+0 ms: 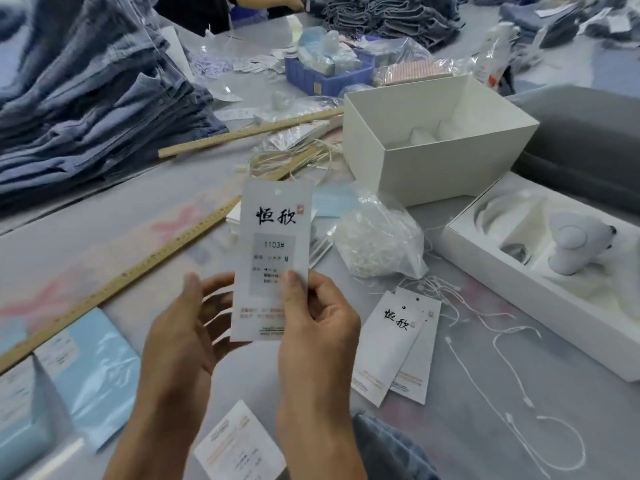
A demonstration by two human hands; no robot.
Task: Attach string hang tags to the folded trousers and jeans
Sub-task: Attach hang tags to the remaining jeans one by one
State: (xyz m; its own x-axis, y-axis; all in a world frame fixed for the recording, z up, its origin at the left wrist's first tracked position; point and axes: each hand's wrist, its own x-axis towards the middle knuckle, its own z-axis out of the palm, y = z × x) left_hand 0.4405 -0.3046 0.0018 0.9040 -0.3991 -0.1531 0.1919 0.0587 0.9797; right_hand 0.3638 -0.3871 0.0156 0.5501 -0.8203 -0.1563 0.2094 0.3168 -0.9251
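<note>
A: Hands up close: right hand pinches the hang tag upright by thumb, left hand behind it, fingers spread.

B: Keep the punched hole clear, then fetch a string loop. Folded jeans wait far left.

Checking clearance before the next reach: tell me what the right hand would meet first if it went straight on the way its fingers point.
The right hand points up and away. Beyond the tag it pinches, the bag of strings probably comes first, though depth is unclear.
</note>
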